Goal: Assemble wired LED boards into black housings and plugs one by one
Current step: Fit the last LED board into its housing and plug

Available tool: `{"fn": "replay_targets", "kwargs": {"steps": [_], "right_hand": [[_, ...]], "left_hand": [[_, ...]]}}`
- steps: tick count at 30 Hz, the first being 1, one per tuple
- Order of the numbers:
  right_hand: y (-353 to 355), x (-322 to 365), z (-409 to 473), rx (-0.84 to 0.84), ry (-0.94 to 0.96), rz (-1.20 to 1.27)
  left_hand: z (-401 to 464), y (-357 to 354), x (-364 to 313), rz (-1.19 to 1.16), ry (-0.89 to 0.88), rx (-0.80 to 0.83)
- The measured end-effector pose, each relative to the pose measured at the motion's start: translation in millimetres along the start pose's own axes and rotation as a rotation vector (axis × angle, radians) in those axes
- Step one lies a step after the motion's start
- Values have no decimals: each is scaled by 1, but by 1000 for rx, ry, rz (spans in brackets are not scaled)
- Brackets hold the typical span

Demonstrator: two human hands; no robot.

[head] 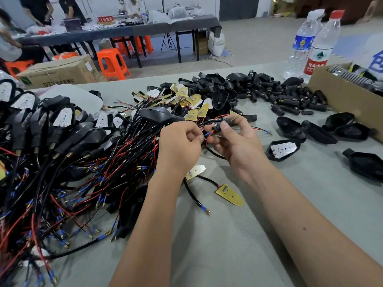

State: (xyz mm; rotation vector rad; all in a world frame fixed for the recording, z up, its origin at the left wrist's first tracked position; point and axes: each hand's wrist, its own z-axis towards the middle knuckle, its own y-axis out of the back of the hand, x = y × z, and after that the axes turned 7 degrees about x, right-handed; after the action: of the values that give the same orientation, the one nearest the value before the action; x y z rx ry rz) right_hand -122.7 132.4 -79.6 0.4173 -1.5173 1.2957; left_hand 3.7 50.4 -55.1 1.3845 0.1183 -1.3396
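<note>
Hard to make out among tangled wires (68, 183): exact path of the lead. Left hand (179, 146) pinching red wire ends; right hand (234, 139) gripping a black plug (217, 128) above the table (238, 245). Box (344, 96) at right, cut off, holding ribbed parts. Bottle (317, 52) label red, print too small to read.

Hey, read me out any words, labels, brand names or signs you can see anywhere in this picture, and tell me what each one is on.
"D.T.Y": brown cardboard box on the floor; the characters after it are blurred.
"农夫山泉": red label of the red-capped water bottle.
"不合格区": red sign on the far grey table, somewhat blurred.
Blue-labelled water bottle: text too small to read.
Large blue character at the right edge: cut off, unreadable.
</note>
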Motion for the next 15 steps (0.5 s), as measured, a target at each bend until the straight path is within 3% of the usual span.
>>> {"fn": "replay_targets", "kwargs": {"steps": [15], "right_hand": [[-1,-1,0,20,21,-137]], "left_hand": [[-2,-4,-3,-126,-15,-14]]}}
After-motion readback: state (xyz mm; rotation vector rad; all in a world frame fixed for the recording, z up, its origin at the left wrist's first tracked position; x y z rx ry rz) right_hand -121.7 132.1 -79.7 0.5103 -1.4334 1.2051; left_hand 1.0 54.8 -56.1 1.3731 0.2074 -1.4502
